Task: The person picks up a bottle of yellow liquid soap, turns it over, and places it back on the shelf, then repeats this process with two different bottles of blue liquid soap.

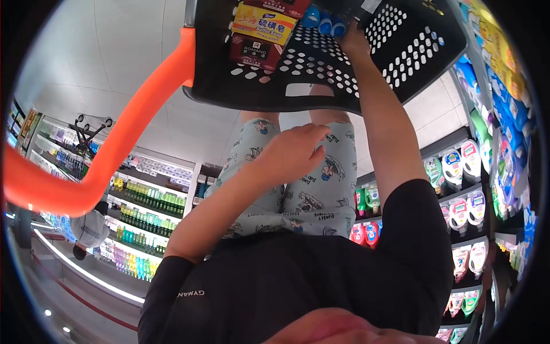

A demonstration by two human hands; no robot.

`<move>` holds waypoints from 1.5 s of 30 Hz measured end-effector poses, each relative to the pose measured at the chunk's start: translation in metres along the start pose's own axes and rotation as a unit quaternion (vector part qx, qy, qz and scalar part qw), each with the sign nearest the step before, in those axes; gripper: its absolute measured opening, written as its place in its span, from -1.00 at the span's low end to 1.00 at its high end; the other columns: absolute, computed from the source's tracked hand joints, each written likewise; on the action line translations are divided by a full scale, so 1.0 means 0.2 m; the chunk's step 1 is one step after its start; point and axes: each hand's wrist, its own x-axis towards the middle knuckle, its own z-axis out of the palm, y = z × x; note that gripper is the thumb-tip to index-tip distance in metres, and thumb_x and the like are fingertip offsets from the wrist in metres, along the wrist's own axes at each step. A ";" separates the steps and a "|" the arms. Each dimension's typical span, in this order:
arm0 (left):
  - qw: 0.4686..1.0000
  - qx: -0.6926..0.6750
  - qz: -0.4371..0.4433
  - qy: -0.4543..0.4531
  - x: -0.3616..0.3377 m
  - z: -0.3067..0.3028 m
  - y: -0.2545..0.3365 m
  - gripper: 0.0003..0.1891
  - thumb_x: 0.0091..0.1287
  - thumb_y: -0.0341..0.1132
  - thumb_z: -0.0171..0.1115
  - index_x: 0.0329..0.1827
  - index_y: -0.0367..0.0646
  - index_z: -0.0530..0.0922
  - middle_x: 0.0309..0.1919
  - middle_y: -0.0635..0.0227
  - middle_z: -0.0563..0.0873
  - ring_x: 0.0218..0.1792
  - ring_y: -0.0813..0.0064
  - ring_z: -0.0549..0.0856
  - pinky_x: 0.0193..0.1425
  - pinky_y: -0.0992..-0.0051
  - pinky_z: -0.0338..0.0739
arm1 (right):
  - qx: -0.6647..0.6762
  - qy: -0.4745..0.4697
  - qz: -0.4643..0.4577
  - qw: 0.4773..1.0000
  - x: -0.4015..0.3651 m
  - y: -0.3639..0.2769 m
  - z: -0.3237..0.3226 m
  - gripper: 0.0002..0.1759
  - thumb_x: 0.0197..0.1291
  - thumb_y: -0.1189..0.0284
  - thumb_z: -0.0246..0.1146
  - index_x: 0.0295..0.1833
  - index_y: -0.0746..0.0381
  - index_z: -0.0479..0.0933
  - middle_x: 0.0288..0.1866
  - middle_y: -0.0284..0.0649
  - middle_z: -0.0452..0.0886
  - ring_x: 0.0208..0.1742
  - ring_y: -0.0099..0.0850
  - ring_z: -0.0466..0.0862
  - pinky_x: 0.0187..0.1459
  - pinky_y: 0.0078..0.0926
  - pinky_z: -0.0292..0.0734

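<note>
Black perforated plastic basket (246, 94) holds a yellow Sulfur Soap box (263, 24) between two dark red boxes (254, 54), the lower marked Romano, and blue rounded items (325, 26). The right hand (355, 43) is at these items; whether its fingers grip, I cannot tell. Over printed shorts (318, 198), the left hand (299, 148) has thumb and fingers apart.

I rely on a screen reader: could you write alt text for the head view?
The right hand is inside a black basket beside blue items, with yellow Sulfur Soap nearby. The left hand is over patterned shorts; rows of bottles line both sides.
</note>
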 end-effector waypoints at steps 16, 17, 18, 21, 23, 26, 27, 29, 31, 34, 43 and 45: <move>0.998 -0.057 0.024 0.003 0.03 -0.06 -0.01 -0.55 0.32 -0.51 0.10 0.30 -0.19 0.48 0.05 0.09 0.72 0.07 0.03 0.71 0.17 0.14 0.61 | 0.186 0.053 0.054 0.980 0.23 0.04 0.28 -0.19 0.12 0.18 0.44 0.45 0.28 0.41 0.26 0.15 0.65 0.34 0.01 0.63 0.38 -0.17 0.50; 0.998 -0.061 0.029 0.005 0.02 -0.06 0.00 -0.55 0.31 -0.52 0.10 0.30 -0.19 0.48 0.06 0.08 0.72 0.07 0.03 0.71 0.18 0.14 0.60 | 0.194 0.058 0.052 0.978 0.21 0.04 0.27 -0.20 0.12 0.18 0.43 0.44 0.29 0.43 0.25 0.15 0.66 0.34 0.01 0.63 0.37 -0.18 0.50; 0.997 -0.064 0.037 0.005 0.01 -0.06 0.00 -0.54 0.30 -0.52 0.09 0.30 -0.18 0.49 0.06 0.08 0.71 0.08 0.03 0.70 0.18 0.13 0.60 | 0.187 0.074 0.025 0.979 0.20 0.07 0.26 -0.21 0.11 0.20 0.44 0.43 0.29 0.44 0.19 0.15 0.68 0.25 -0.01 0.68 0.30 -0.19 0.55; 0.998 -0.048 0.046 0.004 -0.07 -0.04 0.05 -0.50 0.27 -0.55 0.07 0.32 -0.17 0.49 0.08 0.09 0.70 0.08 0.07 0.70 0.19 0.16 0.60 | 0.225 0.088 -0.015 0.970 0.09 0.19 0.24 -0.26 0.11 0.30 0.44 0.41 0.33 0.45 0.05 0.11 0.74 -0.04 -0.14 0.80 -0.02 -0.27 0.70; 0.998 -0.048 0.051 0.000 -0.16 -0.04 0.11 -0.49 0.27 -0.55 0.06 0.34 -0.17 0.49 0.09 0.11 0.70 0.08 0.11 0.70 0.19 0.20 0.60 | 0.333 0.061 0.014 0.941 -0.12 0.22 0.11 -0.28 0.12 0.41 0.44 0.40 0.37 0.44 0.03 0.06 0.73 -0.22 -0.26 0.82 -0.24 -0.38 0.76; 0.997 -0.039 0.064 -0.002 -0.29 -0.08 0.27 -0.48 0.28 -0.54 0.05 0.36 -0.17 0.48 0.11 0.14 0.70 0.09 0.17 0.70 0.20 0.24 0.60 | 0.520 0.016 0.007 0.854 -0.43 0.28 -0.14 -0.24 0.09 0.48 0.51 0.41 0.38 0.40 -0.05 -0.06 0.71 -0.26 -0.33 0.77 -0.34 -0.38 0.79; 0.997 -0.035 0.065 -0.002 -0.36 -0.10 0.34 -0.48 0.28 -0.53 0.05 0.36 -0.17 0.48 0.11 0.15 0.70 0.09 0.18 0.70 0.20 0.25 0.60 | 0.541 -0.004 0.003 0.841 -0.58 0.27 -0.31 -0.24 0.11 0.49 0.51 0.42 0.37 0.39 -0.02 -0.08 0.70 -0.24 -0.33 0.77 -0.32 -0.37 0.79; 0.997 -0.026 0.078 -0.004 -0.49 -0.15 0.47 -0.50 0.30 -0.51 0.07 0.36 -0.17 0.48 0.12 0.15 0.70 0.09 0.18 0.70 0.22 0.25 0.59 | 0.574 -0.054 -0.013 0.817 -0.89 0.27 -0.61 -0.28 0.17 0.45 0.52 0.42 0.33 0.41 0.03 -0.12 0.72 -0.09 -0.31 0.79 -0.15 -0.37 0.80; 0.996 -0.013 0.092 0.007 -0.67 -0.21 0.61 -0.51 0.32 -0.48 0.10 0.36 -0.18 0.48 0.15 0.13 0.68 0.13 0.16 0.69 0.26 0.24 0.56 | 0.571 -0.083 -0.036 0.816 -1.25 0.23 -0.94 -0.21 0.16 0.44 0.53 0.46 0.33 0.34 0.02 -0.10 0.73 -0.09 -0.30 0.81 -0.18 -0.35 0.80; 0.977 0.089 0.175 0.086 -0.89 -0.33 0.78 -0.50 0.32 -0.44 0.20 0.36 -0.25 0.46 0.24 0.03 0.60 0.26 0.06 0.60 0.38 0.20 0.47 | 0.604 -0.149 -0.135 0.772 -1.63 0.25 -1.22 -0.22 0.13 0.50 0.54 0.44 0.26 0.33 -0.01 -0.13 0.73 -0.09 -0.30 0.80 -0.22 -0.35 0.79; 0.975 0.131 0.180 -0.021 -1.46 -0.56 1.23 -0.27 0.10 -0.13 0.63 0.31 -0.27 0.55 0.05 0.11 0.76 0.07 0.28 0.75 0.22 0.31 0.61 | 0.333 -0.098 -0.386 0.855 -3.09 -0.20 -2.17 -0.35 0.09 0.39 0.58 0.30 0.26 0.57 0.05 -0.18 0.74 0.00 -0.47 0.70 0.06 -0.47 0.66; 0.975 0.109 0.192 -0.023 -1.53 -0.56 1.24 -0.33 0.11 -0.13 0.66 0.24 -0.24 0.60 0.00 0.21 0.79 0.01 0.40 0.77 0.18 0.36 0.63 | 0.429 -0.055 -0.389 0.814 -3.26 -0.25 -2.21 -0.38 0.10 0.50 0.57 0.30 0.31 0.56 0.10 -0.20 0.73 0.07 -0.45 0.70 0.16 -0.42 0.63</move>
